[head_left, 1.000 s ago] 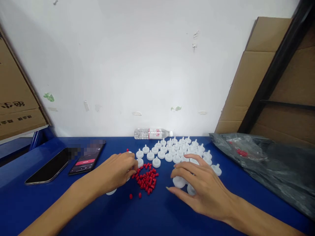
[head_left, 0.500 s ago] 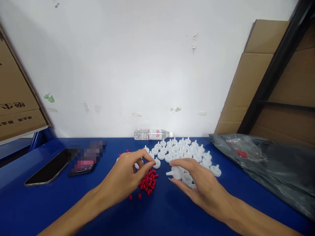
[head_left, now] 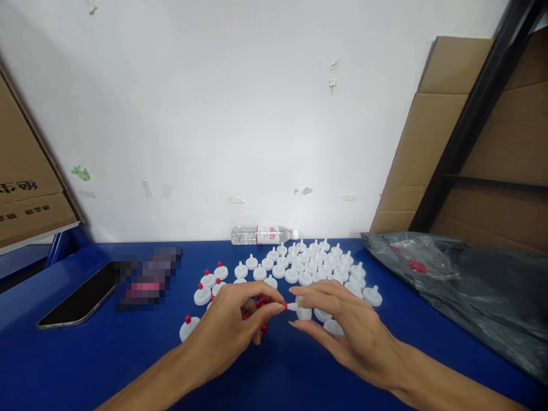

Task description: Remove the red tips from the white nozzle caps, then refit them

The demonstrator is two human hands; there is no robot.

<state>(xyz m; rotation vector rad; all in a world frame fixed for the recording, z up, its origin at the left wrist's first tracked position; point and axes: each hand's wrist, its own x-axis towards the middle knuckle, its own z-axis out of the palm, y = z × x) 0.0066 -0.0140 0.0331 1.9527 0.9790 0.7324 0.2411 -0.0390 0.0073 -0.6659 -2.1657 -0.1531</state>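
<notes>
Between thumb and forefinger my left hand (head_left: 244, 319) pinches a small red cap (head_left: 285, 306), which meets the tip of a white nozzle lid (head_left: 303, 310). My right hand (head_left: 351, 319) grips that lid by its round base, its spout turned left toward the cap. Under my left hand lies a pile of red caps (head_left: 262, 302), partly hidden by the fingers. Many white nozzle lids (head_left: 305, 278) stand spout up behind my hands. On the left, several lids with red caps on their spouts (head_left: 202, 294) stand on the blue table (head_left: 274, 382).
A clear plastic bottle (head_left: 264, 234) lies against the wall. Two phones (head_left: 81, 297) are at the left. A dark plastic sheet (head_left: 483, 302) with a clear bag of red pieces (head_left: 422, 264) lies at the right. Cardboard (head_left: 428, 131) leans behind it.
My left hand has moved right and brought the red cap to the spout of the lid in my right hand. Capped lids at the left have come into view.
</notes>
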